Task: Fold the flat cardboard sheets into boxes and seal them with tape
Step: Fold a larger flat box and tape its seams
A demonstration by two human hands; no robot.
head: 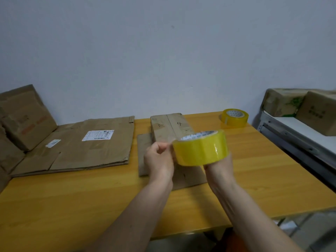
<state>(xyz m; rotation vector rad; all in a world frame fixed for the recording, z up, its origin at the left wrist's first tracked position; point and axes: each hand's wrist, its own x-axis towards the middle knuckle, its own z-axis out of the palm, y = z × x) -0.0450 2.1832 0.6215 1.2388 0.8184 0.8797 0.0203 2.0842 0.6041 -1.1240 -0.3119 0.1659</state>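
Two hands are being used: the tape roll (200, 148) is being gripped from below by the right hand (219, 168), its loose end being pinched by left-hand fingers (164, 145), with the folded box (171, 126) sitting just behind

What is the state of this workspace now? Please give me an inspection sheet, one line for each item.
Surface: wooden table.
Job's things: folded box marked 3 and 4; flat cardboard sheets at left; held tape roll; spare tape roll at far right.
Clutter: nothing seen.
Grippers: right hand holds the roll from below; left hand pinches at its edge.
Cables: nothing seen.
Surroundings: plain wall; boxes on a shelf at right.
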